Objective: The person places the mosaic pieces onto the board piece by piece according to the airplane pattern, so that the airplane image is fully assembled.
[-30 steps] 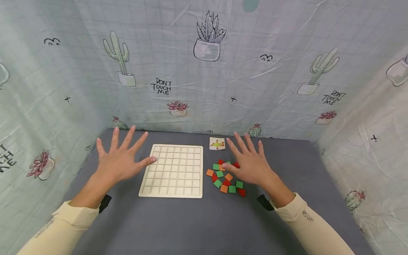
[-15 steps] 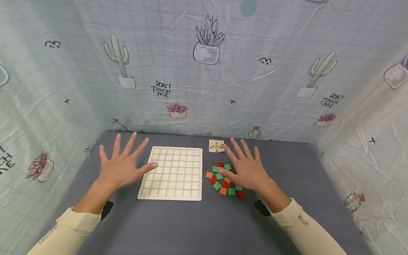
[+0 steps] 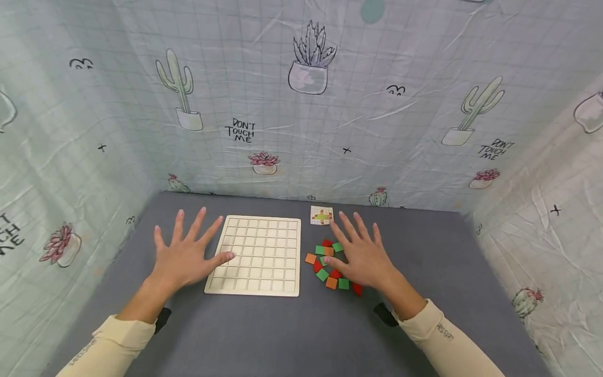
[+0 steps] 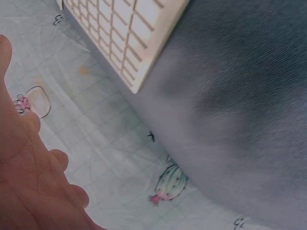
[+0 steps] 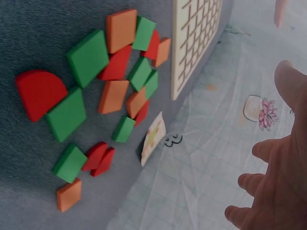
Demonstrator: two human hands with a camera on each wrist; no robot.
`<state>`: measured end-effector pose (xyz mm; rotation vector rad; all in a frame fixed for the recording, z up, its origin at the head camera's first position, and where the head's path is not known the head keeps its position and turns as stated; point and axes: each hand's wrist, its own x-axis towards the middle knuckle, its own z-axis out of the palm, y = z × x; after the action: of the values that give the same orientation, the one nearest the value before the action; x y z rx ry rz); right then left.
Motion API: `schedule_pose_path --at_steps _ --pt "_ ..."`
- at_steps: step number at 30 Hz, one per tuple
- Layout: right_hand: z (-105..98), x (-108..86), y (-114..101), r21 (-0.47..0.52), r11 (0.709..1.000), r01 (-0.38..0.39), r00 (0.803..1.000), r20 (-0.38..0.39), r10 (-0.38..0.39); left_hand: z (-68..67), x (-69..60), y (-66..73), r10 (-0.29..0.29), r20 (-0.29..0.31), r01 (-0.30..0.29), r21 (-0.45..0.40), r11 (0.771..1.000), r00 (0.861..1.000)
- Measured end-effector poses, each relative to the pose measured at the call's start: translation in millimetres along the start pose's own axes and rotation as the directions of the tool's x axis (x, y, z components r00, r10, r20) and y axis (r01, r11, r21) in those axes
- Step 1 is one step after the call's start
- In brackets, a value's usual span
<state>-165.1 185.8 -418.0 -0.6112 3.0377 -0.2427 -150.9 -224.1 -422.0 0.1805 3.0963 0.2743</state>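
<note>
My left hand (image 3: 185,261) is spread wide beside a pale wooden grid board (image 3: 256,255), its thumb overlapping the board's left edge in the head view. Over on the right, my right hand (image 3: 365,257) spreads its fingers above a group of flat tiles, hiding some of them in that view. Neither hand holds anything. The right wrist view shows green square tiles (image 5: 88,58), orange square tiles (image 5: 121,30) and red tiles with a rounded side (image 5: 40,94) lying loose. A small pattern card (image 3: 322,215) with a coloured figure on a grid lies behind the tiles.
A dark grey table top (image 3: 264,335) carries the board, tiles and card. A pale curtain (image 3: 301,115) printed with cacti encloses the table at the back and both sides. Cream sleeves (image 3: 118,340) cover both forearms.
Both spread hands have come slightly nearer the front of the table, the left one also shifting a little right. The head view has tilted slightly. Board, tiles and card stay in place.
</note>
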Motion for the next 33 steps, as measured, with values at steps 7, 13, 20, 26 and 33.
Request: schedule_pose_path --at_steps 7,13,20,26,33 --pt "10.5 0.4 0.4 0.016 0.999 0.03 1.0 -0.009 -0.03 10.7 0.9 -4.3 0.005 -0.005 -0.005 -0.003 1.0 1.0" --pt "17.3 0.8 1.2 0.025 0.999 0.031 0.999 -0.013 -0.031 17.8 5.1 -7.4 0.009 0.008 -0.009 0.0 1.0 1.0" --pt "21.3 0.3 1.8 0.016 0.999 0.029 0.999 -0.033 -0.028 23.9 9.3 -9.0 0.022 0.008 -0.022 0.004 1.0 1.0" --pt "26.0 0.5 4.7 0.009 1.0 0.026 0.999 -0.023 -0.025 29.6 12.6 -13.0 0.035 0.014 -0.035 0.001 0.999 0.999" --pt "32.6 2.9 11.2 0.008 0.999 0.044 0.999 -0.017 -0.044 35.5 16.5 -20.0 0.062 0.021 -0.062 -0.014 0.998 0.998"
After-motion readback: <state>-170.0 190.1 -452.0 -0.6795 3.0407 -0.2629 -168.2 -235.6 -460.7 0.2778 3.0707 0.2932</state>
